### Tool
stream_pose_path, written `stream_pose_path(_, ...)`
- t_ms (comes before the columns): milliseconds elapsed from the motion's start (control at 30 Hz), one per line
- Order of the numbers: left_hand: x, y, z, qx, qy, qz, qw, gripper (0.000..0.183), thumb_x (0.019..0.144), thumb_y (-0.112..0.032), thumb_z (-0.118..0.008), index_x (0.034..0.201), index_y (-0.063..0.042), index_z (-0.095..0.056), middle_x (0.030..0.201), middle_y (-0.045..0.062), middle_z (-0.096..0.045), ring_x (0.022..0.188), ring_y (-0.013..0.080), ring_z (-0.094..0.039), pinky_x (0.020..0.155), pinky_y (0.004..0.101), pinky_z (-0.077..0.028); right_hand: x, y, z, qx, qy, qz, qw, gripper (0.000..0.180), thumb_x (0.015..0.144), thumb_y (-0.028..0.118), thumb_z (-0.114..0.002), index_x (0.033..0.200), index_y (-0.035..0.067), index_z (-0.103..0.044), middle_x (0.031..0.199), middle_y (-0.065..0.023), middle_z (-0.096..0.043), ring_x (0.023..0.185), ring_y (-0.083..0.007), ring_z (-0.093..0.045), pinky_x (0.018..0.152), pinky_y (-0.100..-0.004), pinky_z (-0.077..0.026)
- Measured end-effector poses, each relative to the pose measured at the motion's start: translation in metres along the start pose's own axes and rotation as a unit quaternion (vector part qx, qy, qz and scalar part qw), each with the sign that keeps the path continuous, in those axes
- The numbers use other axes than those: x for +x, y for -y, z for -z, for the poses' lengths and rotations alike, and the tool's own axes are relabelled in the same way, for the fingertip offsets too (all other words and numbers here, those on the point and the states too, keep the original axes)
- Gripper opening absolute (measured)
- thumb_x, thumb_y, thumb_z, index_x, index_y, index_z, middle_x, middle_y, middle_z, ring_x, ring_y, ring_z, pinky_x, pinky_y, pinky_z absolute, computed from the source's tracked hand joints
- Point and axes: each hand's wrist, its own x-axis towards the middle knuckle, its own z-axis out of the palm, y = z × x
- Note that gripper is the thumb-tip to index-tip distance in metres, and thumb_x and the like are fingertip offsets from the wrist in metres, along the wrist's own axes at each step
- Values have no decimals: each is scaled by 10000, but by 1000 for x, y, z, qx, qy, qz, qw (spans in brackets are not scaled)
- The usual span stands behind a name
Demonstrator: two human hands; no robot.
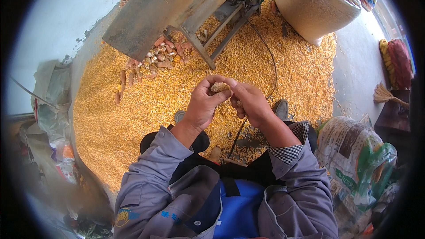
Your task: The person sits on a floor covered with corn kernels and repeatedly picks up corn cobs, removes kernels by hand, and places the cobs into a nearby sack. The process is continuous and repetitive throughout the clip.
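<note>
In front of me, above a spread of loose yellow corn kernels [172, 106], my two hands meet with their fingertips almost touching. Between its thumb and forefinger, my left hand [202, 104] grips a pale piece of corncob [219, 87]. My right hand [254, 104] has its thumb by the cob's end, its fingers curled inward. A second pale bit [239, 104] shows inside those right fingers, probably another cob piece; most of it is hidden. My shoes [281, 109] rest among the kernels.
A metal corn sheller [166, 10] on a frame [229, 30] stands ahead. Stripped cobs [162, 54] lie beneath its chute. A black cable [265, 44] crosses the kernels. A full woven sack [315, 10] stands ahead right, plastic bags [352, 152] at my right, more bags [53, 89] left.
</note>
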Motion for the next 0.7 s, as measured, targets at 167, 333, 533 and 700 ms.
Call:
stream_pose_path(167, 0, 3, 2, 29, -20, 16, 999, 262, 1003, -99, -674, 1256, -50, -630, 1078, 10, -672, 947, 81, -626, 819, 250, -532, 2, -4, 1, -4, 10, -1, 1000, 454, 1042, 473, -586, 978, 27, -646, 724, -29, -553, 527, -92, -487, 438, -252, -386)
stream_pose_path(333, 3, 8, 6, 62, -70, 39, 995, 295, 1049, -272, -629, 1271, -80, -660, 980, -44, -643, 795, 37, -543, 663, 222, -435, -1, -3, 1, 36, 27, 18, 999, 393, 1060, 400, -565, 1006, 21, -656, 740, -43, -584, 540, -96, -500, 451, -254, -393)
stream_pose_path(533, 4, 1, 10, -60, -72, 108, 990, 236, 1042, -296, -603, 1185, -121, -671, 927, -37, -667, 783, 63, -582, 655, 242, -451, -3, -1, 1, 45, 21, 24, 998, 374, 1048, 390, -597, 1009, 26, -672, 752, -42, -601, 552, -92, -508, 456, -251, -397)
stream_pose_path(700, 3, -2, 5, -52, -77, 114, 989, 146, 1036, -288, -607, 1054, -147, -640, 887, -54, -663, 777, 65, -594, 644, 241, -458, -2, 0, 1, -13, 8, 37, 999, 344, 997, 386, -695, 1004, 43, -681, 759, 2, -598, 572, -66, -506, 467, -233, -398)
